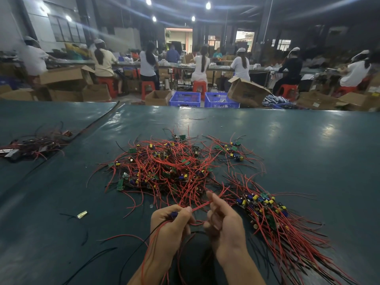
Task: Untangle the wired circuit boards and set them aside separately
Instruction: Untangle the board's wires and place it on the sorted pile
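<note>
Risk, snagged lead: the red wire [200, 207] stretched between the hands runs back toward the tangled pile [164, 167]; a hard pull would likely drag neighbouring boards along or tighten the knot instead of freeing it
Risk, broken joint: the leads look thin and the boards small; tugging by the wire and not the board could tear a lead off
Risk, re-mixing: the sorted bundle [267, 214] lies just beside the right hand, its near wires close to the pile's edge; a board dragged across it could tangle the two together
Left hand [170, 225]: fingers curled round the held board [174, 214], of which only a blue component shows; red and black leads trail down past the wrist
Right hand [224, 223]: fingers curled and apparently pinching the red wire, forefinger raised; the contact itself is partly hidden
Tangled pile, appearance: small green boards with yellow and blue components, long red leads and a few black ones, heaped and crossed mid-way on the green table [308, 140], just beyond both hands
Sorted bundle, appearance: boards gathered at one end, leads combed roughly parallel toward the near right
Small cluster [232, 150]: a few boards at the pile's far right
Step judged: one board being worked loose; most of the pile not yet sorted
</note>
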`<action>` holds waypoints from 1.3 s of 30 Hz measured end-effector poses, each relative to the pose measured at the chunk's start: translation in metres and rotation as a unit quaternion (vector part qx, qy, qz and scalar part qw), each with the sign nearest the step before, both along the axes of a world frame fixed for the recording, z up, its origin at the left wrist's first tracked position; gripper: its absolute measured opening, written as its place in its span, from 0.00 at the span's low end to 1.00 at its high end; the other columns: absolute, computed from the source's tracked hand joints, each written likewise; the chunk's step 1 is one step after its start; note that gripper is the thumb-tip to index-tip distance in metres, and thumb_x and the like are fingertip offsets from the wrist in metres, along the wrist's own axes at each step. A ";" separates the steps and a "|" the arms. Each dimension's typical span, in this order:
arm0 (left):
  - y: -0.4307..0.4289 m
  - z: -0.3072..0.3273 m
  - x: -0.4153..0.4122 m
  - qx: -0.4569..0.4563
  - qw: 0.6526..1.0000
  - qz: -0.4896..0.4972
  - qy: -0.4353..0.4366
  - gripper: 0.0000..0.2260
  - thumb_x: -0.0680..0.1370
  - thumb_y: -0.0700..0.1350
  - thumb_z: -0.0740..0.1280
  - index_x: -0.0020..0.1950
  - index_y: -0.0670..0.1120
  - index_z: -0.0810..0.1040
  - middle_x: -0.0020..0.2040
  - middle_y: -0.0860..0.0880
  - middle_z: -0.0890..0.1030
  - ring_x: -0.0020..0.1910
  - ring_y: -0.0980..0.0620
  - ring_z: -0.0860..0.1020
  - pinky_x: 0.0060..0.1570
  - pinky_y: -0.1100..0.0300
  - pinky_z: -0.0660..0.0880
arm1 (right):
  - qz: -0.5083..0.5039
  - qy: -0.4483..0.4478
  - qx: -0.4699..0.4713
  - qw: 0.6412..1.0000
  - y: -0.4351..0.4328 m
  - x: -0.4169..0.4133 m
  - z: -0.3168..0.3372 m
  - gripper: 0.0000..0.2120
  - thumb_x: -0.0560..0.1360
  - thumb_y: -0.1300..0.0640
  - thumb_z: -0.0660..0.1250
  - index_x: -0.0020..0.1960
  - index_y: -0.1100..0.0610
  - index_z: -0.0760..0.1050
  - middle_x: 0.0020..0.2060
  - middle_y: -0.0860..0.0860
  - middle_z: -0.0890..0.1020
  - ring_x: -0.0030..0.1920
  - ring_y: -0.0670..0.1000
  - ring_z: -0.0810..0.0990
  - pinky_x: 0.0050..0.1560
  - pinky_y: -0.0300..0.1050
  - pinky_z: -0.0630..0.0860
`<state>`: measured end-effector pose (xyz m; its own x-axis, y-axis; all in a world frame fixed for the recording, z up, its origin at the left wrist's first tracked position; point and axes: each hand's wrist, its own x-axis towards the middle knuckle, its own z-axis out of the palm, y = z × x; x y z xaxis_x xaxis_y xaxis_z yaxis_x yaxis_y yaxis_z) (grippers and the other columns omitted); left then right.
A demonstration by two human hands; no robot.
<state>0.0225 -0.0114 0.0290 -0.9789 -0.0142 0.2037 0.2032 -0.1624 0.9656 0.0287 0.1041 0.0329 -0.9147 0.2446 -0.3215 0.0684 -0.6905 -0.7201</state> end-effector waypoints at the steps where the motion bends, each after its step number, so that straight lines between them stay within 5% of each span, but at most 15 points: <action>1: 0.001 0.001 0.001 -0.005 1.000 -0.004 0.003 0.17 0.74 0.36 0.70 0.24 0.41 0.77 0.19 0.44 0.70 0.18 0.55 0.66 0.22 0.67 0.62 | -0.010 -0.001 -0.002 1.000 0.005 -0.001 0.000 0.09 0.76 0.58 0.67 0.50 0.61 0.83 0.24 0.46 0.62 0.20 0.43 0.57 0.18 0.36 0.58; 8: 0.001 0.000 0.002 -0.013 0.999 -0.030 0.016 0.13 0.69 0.45 0.68 0.25 0.43 0.78 0.20 0.44 0.72 0.19 0.52 0.68 0.23 0.65 0.64 | -0.043 0.005 -0.093 0.995 0.018 -0.002 0.000 0.08 0.79 0.59 0.63 0.52 0.61 0.80 0.25 0.46 0.63 0.19 0.42 0.57 0.16 0.35 0.58; 15: -0.003 -0.001 0.001 -0.036 0.998 -0.044 0.041 0.16 0.65 0.56 0.69 0.26 0.44 0.80 0.22 0.41 0.75 0.19 0.53 0.71 0.24 0.66 0.66 | -0.063 0.038 -0.244 0.967 0.032 0.000 0.003 0.10 0.71 0.55 0.66 0.51 0.56 0.79 0.27 0.45 0.69 0.18 0.42 0.59 0.16 0.34 0.56; 18: -0.010 0.003 -0.003 0.004 0.999 -0.016 0.037 0.14 0.69 0.49 0.70 0.28 0.41 0.80 0.21 0.44 0.74 0.20 0.53 0.71 0.23 0.66 0.66 | -0.060 0.032 -0.185 0.980 0.030 0.000 0.004 0.19 0.74 0.46 0.67 0.58 0.58 0.76 0.29 0.45 0.72 0.19 0.43 0.58 0.18 0.34 0.55; 21: -0.010 -0.004 -0.009 0.005 0.999 0.010 0.034 0.14 0.75 0.42 0.69 0.29 0.41 0.80 0.22 0.46 0.75 0.22 0.55 0.71 0.25 0.67 0.67 | -0.005 -0.009 -0.049 0.999 0.005 0.002 -0.002 0.27 0.65 0.40 0.71 0.54 0.59 0.77 0.30 0.46 0.73 0.22 0.43 0.62 0.21 0.36 0.59; 24: 0.000 -0.011 -0.010 -0.016 1.000 -0.006 -0.004 0.15 0.80 0.46 0.65 0.33 0.53 0.78 0.24 0.55 0.75 0.26 0.62 0.69 0.30 0.72 0.65 | 0.072 -0.013 0.026 0.997 -0.027 0.006 -0.006 0.22 0.57 0.44 0.77 0.44 0.59 0.84 0.31 0.51 0.79 0.28 0.48 0.73 0.28 0.39 0.68; 28: -0.008 -0.007 -0.013 0.001 1.000 0.007 0.025 0.10 0.69 0.42 0.68 0.28 0.42 0.80 0.24 0.48 0.77 0.23 0.56 0.74 0.25 0.67 0.70 | 0.069 -0.016 -0.003 0.997 -0.040 0.008 -0.005 0.14 0.61 0.57 0.75 0.42 0.64 0.86 0.43 0.64 0.85 0.37 0.54 0.84 0.37 0.43 0.80; 31: -0.007 -0.008 -0.012 -0.031 0.999 -0.018 0.036 0.10 0.69 0.43 0.67 0.28 0.43 0.81 0.22 0.47 0.76 0.22 0.57 0.74 0.24 0.67 0.69 | 0.058 -0.048 -0.011 0.997 -0.033 0.006 -0.007 0.04 0.68 0.61 0.73 0.39 0.62 0.86 0.38 0.61 0.85 0.34 0.54 0.83 0.35 0.44 0.79; 35: -0.005 -0.009 -0.010 -0.062 0.997 -0.039 0.033 0.11 0.68 0.49 0.70 0.29 0.45 0.81 0.21 0.46 0.75 0.20 0.54 0.72 0.24 0.66 0.68 | 0.034 -0.056 -0.036 0.997 -0.018 0.001 -0.001 0.05 0.66 0.59 0.72 0.36 0.59 0.85 0.26 0.50 0.75 0.25 0.49 0.72 0.29 0.42 0.70; 39: -0.003 -0.006 -0.008 -0.064 0.996 -0.056 0.036 0.16 0.66 0.57 0.68 0.27 0.45 0.81 0.22 0.45 0.76 0.21 0.51 0.72 0.25 0.64 0.67 | -0.010 -0.044 -0.039 0.998 0.010 -0.003 0.005 0.10 0.77 0.58 0.66 0.40 0.59 0.82 0.23 0.45 0.67 0.17 0.42 0.58 0.17 0.35 0.58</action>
